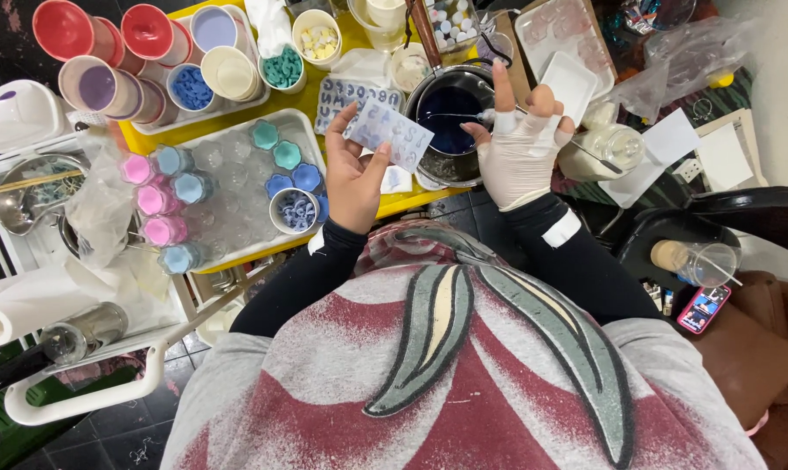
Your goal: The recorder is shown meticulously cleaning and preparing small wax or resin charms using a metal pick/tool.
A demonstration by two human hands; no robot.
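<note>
Black sleeves, a white fingerless glove on the right hand [523, 150], grey-and-red patterned top.

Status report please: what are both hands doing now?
Left hand holds clear mould sheet. Right hand, gloved, open beside pot of blue liquid. Nothing between them.
</note>
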